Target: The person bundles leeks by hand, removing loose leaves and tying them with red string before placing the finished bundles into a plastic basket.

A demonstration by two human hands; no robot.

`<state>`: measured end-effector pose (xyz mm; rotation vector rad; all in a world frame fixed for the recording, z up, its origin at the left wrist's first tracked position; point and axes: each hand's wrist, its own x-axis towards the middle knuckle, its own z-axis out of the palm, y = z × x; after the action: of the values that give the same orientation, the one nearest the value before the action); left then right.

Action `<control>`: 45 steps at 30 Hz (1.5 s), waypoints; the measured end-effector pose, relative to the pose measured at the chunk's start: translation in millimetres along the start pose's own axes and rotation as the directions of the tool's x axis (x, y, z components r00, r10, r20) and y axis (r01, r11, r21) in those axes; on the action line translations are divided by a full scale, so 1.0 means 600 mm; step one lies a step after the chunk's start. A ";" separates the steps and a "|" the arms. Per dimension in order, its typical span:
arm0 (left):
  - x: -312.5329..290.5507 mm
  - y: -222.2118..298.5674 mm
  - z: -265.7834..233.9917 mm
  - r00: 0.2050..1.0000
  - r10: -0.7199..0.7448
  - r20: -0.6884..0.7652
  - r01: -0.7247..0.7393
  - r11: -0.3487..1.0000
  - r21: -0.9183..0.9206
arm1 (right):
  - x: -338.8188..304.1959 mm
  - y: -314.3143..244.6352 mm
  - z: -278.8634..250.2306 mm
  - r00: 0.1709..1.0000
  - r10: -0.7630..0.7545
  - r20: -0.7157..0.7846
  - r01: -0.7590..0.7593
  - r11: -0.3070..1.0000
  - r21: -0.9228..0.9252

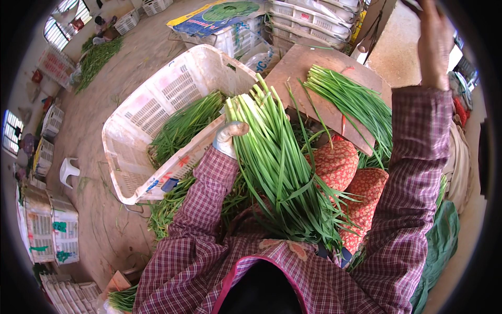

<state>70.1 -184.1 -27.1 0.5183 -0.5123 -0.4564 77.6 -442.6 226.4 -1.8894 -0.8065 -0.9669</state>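
Observation:
My left hand (pixel 228 137), in a pale glove or covering, is closed around a thick bunch of garlic chives (pixel 285 167). The white stem ends point up and away from me; the green leaves hang over my lap. My right hand (pixel 435 49) is raised at the upper right, well apart from the bunch. Its fingertips run out of the picture, and a thin dark thing shows beside them, too cut off to name. Another bunch of chives (pixel 348 97) lies on a brown board (pixel 308 60) in front of my right knee.
A white slatted crate (pixel 172 83) with loose chives (pixel 191 123) stands at front left. Stacked crates (pixel 308 23) and a crate topped by a printed blue-yellow sack (pixel 214 18) are behind. A white stool (pixel 69 172) stands left; a green sheet (pixel 439 246) lies right. Someone sits far left.

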 end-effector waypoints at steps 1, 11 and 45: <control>-0.003 0.006 0.004 1.000 0.008 0.008 -0.009 1.000 0.016 | -0.016 -0.002 0.021 0.989 0.062 0.133 -0.053 0.996 -0.070; -0.036 0.008 -0.040 0.909 -0.018 -0.417 0.043 0.998 0.051 | -0.157 0.027 0.200 0.773 -0.284 0.567 0.473 0.854 -0.218; -0.019 0.006 -0.023 0.989 0.044 -0.143 -0.043 0.999 0.008 | -0.265 -0.035 0.191 0.891 0.042 0.452 0.079 0.966 -0.247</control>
<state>69.9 -170.8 -39.3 0.5389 -0.3865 -0.3733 17.7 -357.5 59.0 -2.3919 -1.0060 -0.6666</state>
